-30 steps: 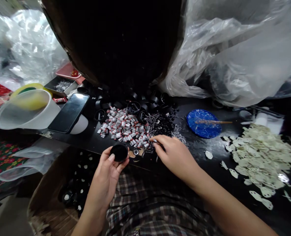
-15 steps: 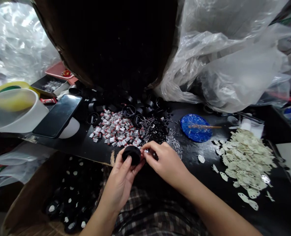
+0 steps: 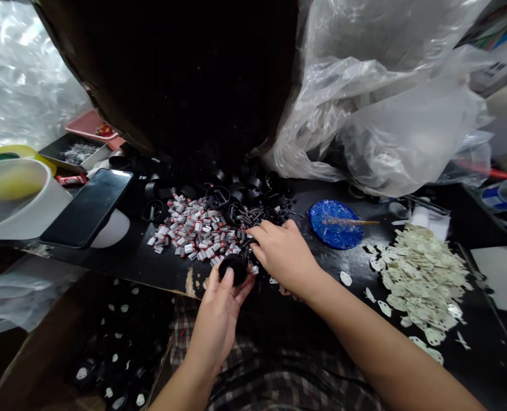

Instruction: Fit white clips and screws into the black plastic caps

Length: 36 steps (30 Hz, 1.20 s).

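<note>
My left hand [image 3: 219,308] holds a round, hollow black plastic part [image 3: 233,269], its dark opening turned up toward me. A small whitish piece [image 3: 254,270] shows at the tips of that hand's fingers; its kind is unclear. To the right, my right hand [image 3: 284,251] reaches over the small parts, index finger and thumb apart, with nothing visible between them. Just left of its fingertips lies a heap of small silvery cylinders with red ends [image 3: 197,228]. Dark springs or screws [image 3: 253,214] lie beyond the fingers, and my right hand partly hides the parts beneath it.
A blue lid [image 3: 334,231] with a thin stick stands right of the parts. Farther right is a pile of pale flat pieces [image 3: 425,279]. A phone [image 3: 88,208] leans on a white cup at left. Below the table edge, a carton [image 3: 35,348] holds black parts.
My right hand has moved away from the black part and forward to the heap of small parts. My left hand still holds the black part. The view has shifted slightly.
</note>
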{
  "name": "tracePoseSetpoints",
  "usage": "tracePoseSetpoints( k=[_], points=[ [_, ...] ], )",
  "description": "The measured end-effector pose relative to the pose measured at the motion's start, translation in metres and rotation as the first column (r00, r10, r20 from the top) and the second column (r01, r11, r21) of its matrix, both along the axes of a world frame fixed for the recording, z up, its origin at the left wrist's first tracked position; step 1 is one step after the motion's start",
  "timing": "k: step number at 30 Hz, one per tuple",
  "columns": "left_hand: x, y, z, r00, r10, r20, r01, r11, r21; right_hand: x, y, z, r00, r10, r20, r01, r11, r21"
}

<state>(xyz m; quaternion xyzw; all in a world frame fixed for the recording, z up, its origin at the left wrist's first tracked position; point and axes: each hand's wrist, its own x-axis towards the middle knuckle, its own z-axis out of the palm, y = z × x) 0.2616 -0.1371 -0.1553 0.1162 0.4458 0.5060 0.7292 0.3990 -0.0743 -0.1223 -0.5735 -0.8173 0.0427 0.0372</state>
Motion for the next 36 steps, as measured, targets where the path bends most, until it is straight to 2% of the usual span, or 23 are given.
tracePoseSetpoints(
  k=[7, 14, 18, 20, 22, 24, 26, 28, 33, 36],
  points=[
    [0.004, 0.017, -0.002, 0.993, 0.099, 0.069, -0.102, 0.994, 0.045, -0.001, 0.009, -0.004, 0.990, 0.125, 0.058, -0.127, 0.992, 0.025],
    [0.001, 0.006, -0.001, 0.987, 0.159, 0.037, -0.161, 0.985, 0.065, 0.004, 0.015, -0.008, 0.981, 0.188, 0.048, -0.190, 0.981, 0.039],
    [-0.001, 0.007, 0.002, 0.981, 0.187, 0.043, -0.190, 0.977, 0.100, 0.006, 0.007, -0.005, 0.980, 0.198, 0.004, -0.198, 0.979, 0.043],
    [-0.001, 0.008, 0.006, 0.984, 0.170, 0.058, -0.176, 0.977, 0.123, 0.009, -0.005, -0.001, 0.978, 0.159, -0.136, -0.159, 0.987, 0.007],
    [-0.001, 0.009, 0.010, 0.988, 0.144, 0.059, -0.150, 0.982, 0.113, 0.013, -0.019, 0.004, 0.930, 0.044, -0.365, -0.070, 0.996, -0.060],
    [0.000, 0.009, 0.010, 0.990, 0.133, 0.046, -0.137, 0.987, 0.084, 0.017, -0.032, 0.007, 0.816, -0.112, -0.566, 0.038, 0.989, -0.141],
    [0.003, 0.006, 0.008, 0.991, 0.130, 0.030, -0.132, 0.988, 0.078, 0.021, -0.041, 0.008, 0.711, -0.222, -0.668, 0.112, 0.972, -0.205],
    [0.005, 0.003, 0.004, 0.994, 0.106, 0.009, -0.106, 0.988, 0.110, 0.023, -0.046, 0.006, 0.672, -0.247, -0.698, 0.128, 0.967, -0.220],
    [0.010, -0.004, -0.001, 0.997, 0.067, -0.045, -0.058, 0.983, 0.172, 0.023, -0.050, 0.004, 0.744, -0.170, -0.647, 0.131, 0.985, -0.108],
    [0.013, -0.008, 0.003, 0.995, 0.067, -0.072, -0.054, 0.984, 0.170, 0.021, -0.055, 0.007, 0.704, -0.212, -0.678, 0.143, 0.977, -0.157]
  ],
)
